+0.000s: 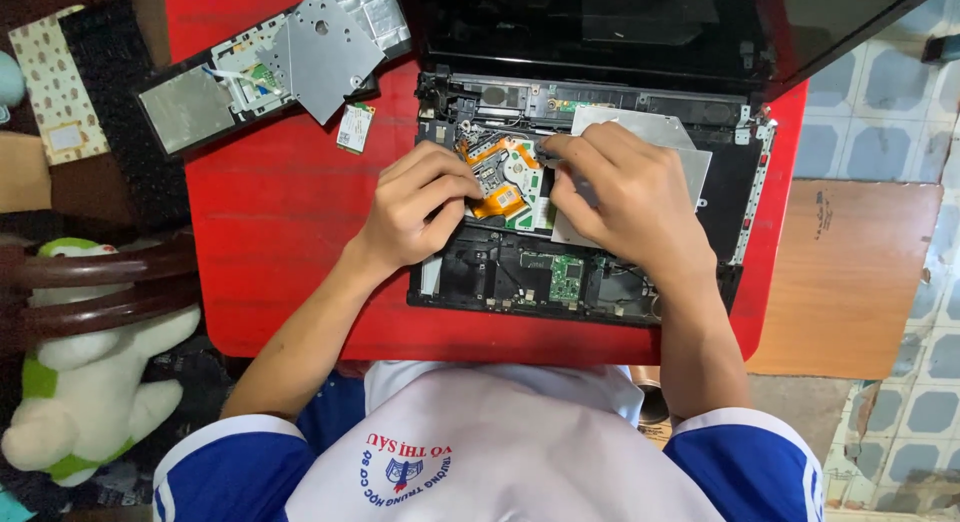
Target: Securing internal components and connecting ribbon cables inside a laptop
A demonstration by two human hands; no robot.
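Laptop (pixel 590 282), opened up, lies on the red table (pixel 280 242) with its long axis left to right. Left hand (pixel 415 207) is curled, pinching the orange-taped board (pixel 500 177). Right hand (pixel 625 197) grips a thin tool pointing left at that board; loose panels (pixel 290 52) lie beyond.

This looks like a room in a home used as a makeshift repair spot, not a fitted workshop. The work surface is a small red table (pixel 290 232) set on a floor of patterned tiles (pixel 900 102), worn and chipped toward four o'clock. At eight o'clock a white and green plush toy (pixel 90 382) sits on a dark wooden chair (pixel 100 282). A stripped-down laptop (pixel 600 162) lies open at twelve o'clock, with its removed metal drive (pixel 325 52) and keyboard (pixel 125 112) laid loose at eleven and ten o'clock.
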